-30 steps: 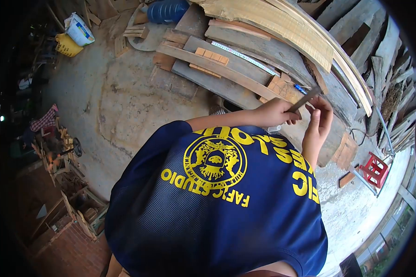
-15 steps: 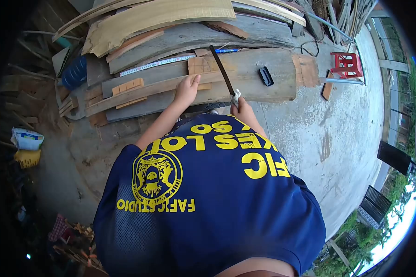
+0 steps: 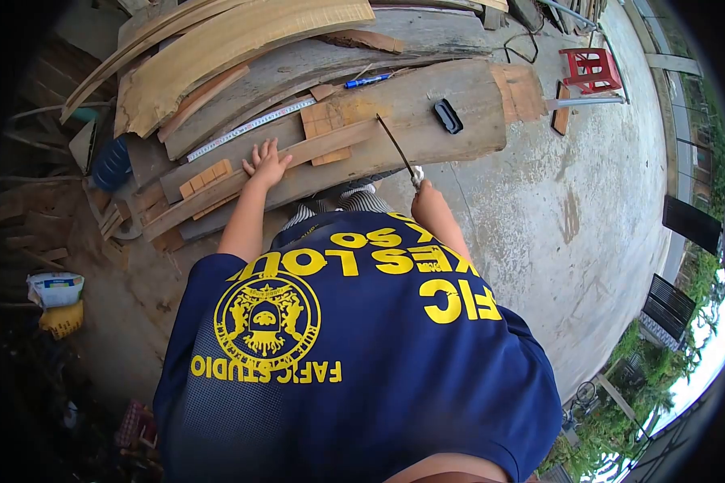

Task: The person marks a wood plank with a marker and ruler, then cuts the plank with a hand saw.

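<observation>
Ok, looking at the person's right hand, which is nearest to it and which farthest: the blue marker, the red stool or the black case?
From the right hand, in the head view:
1. Black case, just beyond it on the wide board.
2. Blue marker, farther off, ahead and to the left.
3. Red stool, off to the right.

Grey bench plank (image 3: 459,101) bears blue marker (image 3: 368,80); black tray (image 3: 448,117); measuring tape (image 3: 250,126).

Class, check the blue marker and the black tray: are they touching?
Apart. The head view shows the blue marker and black tray with bare board plainly between them.
</observation>
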`<state>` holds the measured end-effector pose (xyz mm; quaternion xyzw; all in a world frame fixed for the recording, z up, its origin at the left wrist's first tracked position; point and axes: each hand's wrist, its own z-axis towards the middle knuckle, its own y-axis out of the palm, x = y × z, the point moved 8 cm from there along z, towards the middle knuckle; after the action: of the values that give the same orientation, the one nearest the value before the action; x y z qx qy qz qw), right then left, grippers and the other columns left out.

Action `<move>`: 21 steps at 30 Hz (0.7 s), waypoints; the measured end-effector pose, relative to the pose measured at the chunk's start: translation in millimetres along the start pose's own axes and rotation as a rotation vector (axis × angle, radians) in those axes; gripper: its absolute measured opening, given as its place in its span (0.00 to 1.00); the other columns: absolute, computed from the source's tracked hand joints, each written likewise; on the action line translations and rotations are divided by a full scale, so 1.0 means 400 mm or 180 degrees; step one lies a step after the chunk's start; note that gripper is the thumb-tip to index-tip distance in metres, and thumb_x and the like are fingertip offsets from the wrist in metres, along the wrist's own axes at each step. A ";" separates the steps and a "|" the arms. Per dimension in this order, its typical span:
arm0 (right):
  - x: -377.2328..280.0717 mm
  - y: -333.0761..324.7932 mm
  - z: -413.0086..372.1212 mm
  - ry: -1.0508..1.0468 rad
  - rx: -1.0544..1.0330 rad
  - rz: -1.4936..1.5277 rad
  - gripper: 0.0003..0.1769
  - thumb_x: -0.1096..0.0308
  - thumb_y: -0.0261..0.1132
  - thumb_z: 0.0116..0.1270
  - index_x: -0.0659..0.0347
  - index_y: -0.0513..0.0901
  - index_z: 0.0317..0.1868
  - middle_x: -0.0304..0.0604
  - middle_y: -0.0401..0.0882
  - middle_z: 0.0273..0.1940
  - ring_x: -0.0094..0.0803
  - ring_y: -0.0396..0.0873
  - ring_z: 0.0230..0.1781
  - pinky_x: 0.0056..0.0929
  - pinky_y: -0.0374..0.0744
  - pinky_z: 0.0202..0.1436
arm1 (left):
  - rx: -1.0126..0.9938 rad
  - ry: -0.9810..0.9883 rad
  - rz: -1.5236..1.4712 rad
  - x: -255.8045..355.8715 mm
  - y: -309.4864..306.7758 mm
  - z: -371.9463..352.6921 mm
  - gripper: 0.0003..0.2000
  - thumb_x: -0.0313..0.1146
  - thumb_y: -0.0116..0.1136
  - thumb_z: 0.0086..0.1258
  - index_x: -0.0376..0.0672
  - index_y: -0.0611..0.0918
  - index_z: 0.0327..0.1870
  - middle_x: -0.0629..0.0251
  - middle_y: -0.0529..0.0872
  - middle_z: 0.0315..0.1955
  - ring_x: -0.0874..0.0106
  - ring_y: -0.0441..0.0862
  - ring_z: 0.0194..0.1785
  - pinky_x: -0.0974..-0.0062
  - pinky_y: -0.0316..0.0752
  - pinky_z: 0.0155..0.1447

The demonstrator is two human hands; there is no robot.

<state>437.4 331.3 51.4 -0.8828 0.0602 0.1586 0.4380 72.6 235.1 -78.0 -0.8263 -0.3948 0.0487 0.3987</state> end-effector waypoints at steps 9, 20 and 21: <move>-0.076 -0.012 0.022 0.0213 -0.0315 -0.0099 0.11 0.73 0.46 0.64 0.71 0.68 0.44 0.70 0.78 0.38 0.64 0.77 0.42 0.54 0.75 0.46 | -0.0269 -0.0047 0.0071 0.015 -0.013 -0.024 0.34 0.51 0.51 0.68 0.60 0.53 0.73 0.68 0.45 0.74 0.61 0.34 0.76 0.40 0.26 0.70; -0.050 0.061 0.121 0.0141 -0.0166 -0.0090 0.11 0.70 0.46 0.67 0.70 0.66 0.44 0.70 0.78 0.35 0.64 0.78 0.40 0.56 0.75 0.43 | -0.0334 -0.0117 -0.0052 0.014 -0.015 -0.030 0.29 0.49 0.53 0.67 0.63 0.61 0.69 0.69 0.48 0.73 0.63 0.36 0.76 0.43 0.25 0.71; -0.045 0.065 0.118 0.0043 -0.0175 0.0026 0.13 0.66 0.47 0.69 0.70 0.66 0.44 0.70 0.78 0.35 0.65 0.77 0.39 0.56 0.74 0.41 | -0.0322 -0.0110 -0.0060 0.015 -0.018 -0.030 0.29 0.49 0.53 0.67 0.63 0.61 0.69 0.69 0.48 0.73 0.63 0.36 0.76 0.43 0.25 0.71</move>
<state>403.2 352.3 10.9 -0.8954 0.0624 0.1560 0.4124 77.0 234.5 -63.3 -0.8407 -0.4114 0.0392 0.3499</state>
